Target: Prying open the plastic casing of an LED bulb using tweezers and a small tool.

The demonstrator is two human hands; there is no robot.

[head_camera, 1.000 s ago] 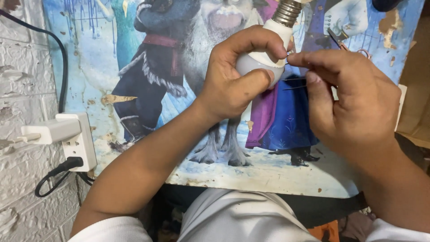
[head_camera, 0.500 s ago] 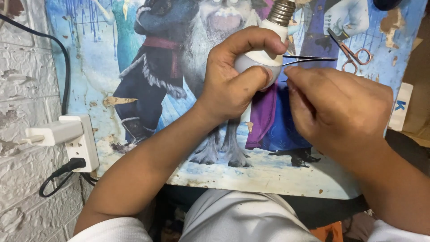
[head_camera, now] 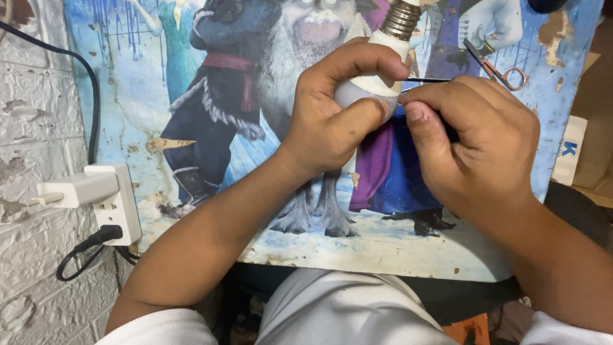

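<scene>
White light bulb (head_camera: 375, 82) sits up near the top centre of the view, held just above the table, metal screw base (head_camera: 401, 19) pointing away from the person. Left hand (head_camera: 332, 118) wraps it: fingers curl over the top of the white body, thumb pressed against the near side, so the grip is closed tight around the bulb. Right hand (head_camera: 476, 144) is just beside it on the right, fingers bunched and pressed together, pinching a thin dark tool (head_camera: 426, 80); only a short slim length of it shows past the knuckles, its tip at the bulb's body near the seam. Can't tell what kind of tool, most of it is hidden in the fist. The two hands touch or nearly touch at the thumbs.

Under the hands: a small table (head_camera: 191, 211) with a worn, peeling cartoon print top in blues and purples. Small scissors (head_camera: 495, 67) with orange-pink handles lie on it, behind the right hand, apart from it. At the left, a white brick wall (head_camera: 25, 128) with a white power strip (head_camera: 118, 201), a white adapter (head_camera: 76, 188) plugged in, a black cable (head_camera: 83, 255) looping below. White sleeves and light clothing at bottom edge.
</scene>
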